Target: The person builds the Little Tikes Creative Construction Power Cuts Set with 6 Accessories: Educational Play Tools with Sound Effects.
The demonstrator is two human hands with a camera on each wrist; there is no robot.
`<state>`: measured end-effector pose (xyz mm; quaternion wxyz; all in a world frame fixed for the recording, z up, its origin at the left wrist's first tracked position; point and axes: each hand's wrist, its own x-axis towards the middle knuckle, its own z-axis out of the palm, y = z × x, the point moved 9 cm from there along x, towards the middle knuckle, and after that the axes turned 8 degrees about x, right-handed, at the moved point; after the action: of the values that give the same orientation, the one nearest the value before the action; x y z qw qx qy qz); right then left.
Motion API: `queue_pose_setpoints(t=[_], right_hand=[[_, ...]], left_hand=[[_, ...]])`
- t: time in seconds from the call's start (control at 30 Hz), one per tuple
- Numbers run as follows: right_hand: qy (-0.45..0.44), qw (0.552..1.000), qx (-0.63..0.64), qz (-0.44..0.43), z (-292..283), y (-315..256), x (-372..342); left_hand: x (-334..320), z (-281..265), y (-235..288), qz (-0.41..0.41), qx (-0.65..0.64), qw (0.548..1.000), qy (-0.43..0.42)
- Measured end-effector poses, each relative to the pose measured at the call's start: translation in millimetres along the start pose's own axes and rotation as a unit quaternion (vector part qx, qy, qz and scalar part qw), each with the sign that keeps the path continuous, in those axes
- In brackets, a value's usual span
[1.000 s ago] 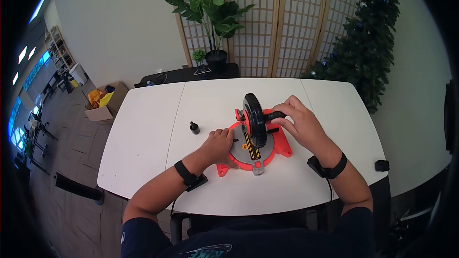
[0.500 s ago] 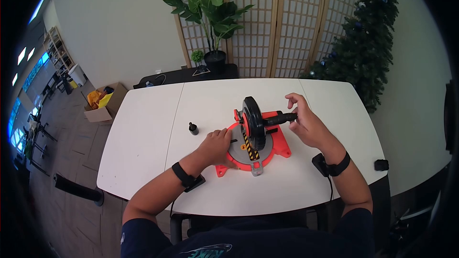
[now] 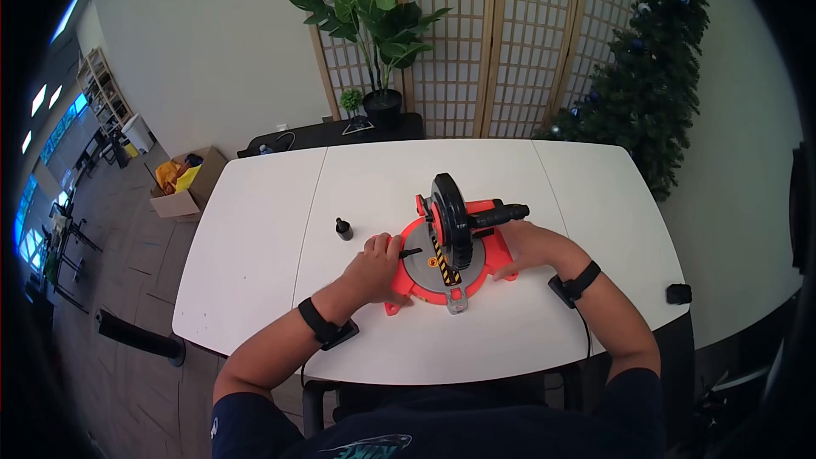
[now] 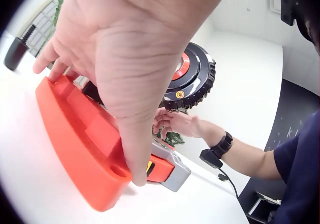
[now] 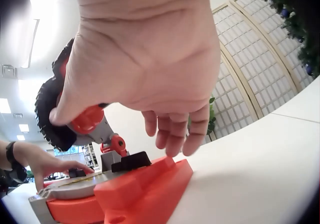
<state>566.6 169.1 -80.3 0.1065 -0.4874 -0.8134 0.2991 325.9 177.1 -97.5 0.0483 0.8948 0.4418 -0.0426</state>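
Observation:
A toy miter saw (image 3: 455, 289) stands on the white table, with a red base, a grey round plate and a raised black toothed blade (image 5: 47, 109). Its black handle (image 3: 500, 216) points to the right. My left hand (image 3: 372, 269) grips the left red wing (image 4: 85, 139) of the base, thumb at the front end and fingers over the far end. At the right wing (image 5: 150, 189), my right hand (image 3: 535, 246) has its thumb apart and its fingers hanging loosely, fingertips right by the wing's far edge. Left of the saw stands a small black piece with a ridged tip (image 4: 19, 49).
A small black object (image 3: 678, 294) sits at the right edge of the table (image 3: 246, 229). Behind the table are a potted plant (image 3: 382, 106), a lattice screen (image 3: 535, 51) and a decorated tree (image 3: 637, 93). An open cardboard box (image 3: 191, 187) is on the floor at the left.
My right hand has let go of the handle and come down to the right wing. My left hand has shifted slightly left from the round plate onto the left wing.

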Motion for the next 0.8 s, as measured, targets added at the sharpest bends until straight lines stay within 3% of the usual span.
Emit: queue_pose_setpoints(t=[0.13,0.23,0.47,0.53,0.8], right_hand=[[0.009,0.997,0.023,-0.071,9,5,13],[0.023,0.996,-0.037,-0.076,13,6,16],[0.049,0.993,-0.032,-0.098,0,-27,9],[0.091,0.987,-0.019,-0.127,-5,-36,5],[0.101,0.990,-0.050,-0.080,-1,-25,7]], left_hand=[[2,-1,1,-0.003,-0.005,1.000,-0.002],[1,-1,1,-0.007,-0.006,1.000,0.001],[5,-5,-4,-0.010,-0.011,1.000,-0.004],[11,-4,-8,-0.007,-0.005,1.000,-0.012],[24,-9,-16,0.010,0.006,1.000,-0.022]])
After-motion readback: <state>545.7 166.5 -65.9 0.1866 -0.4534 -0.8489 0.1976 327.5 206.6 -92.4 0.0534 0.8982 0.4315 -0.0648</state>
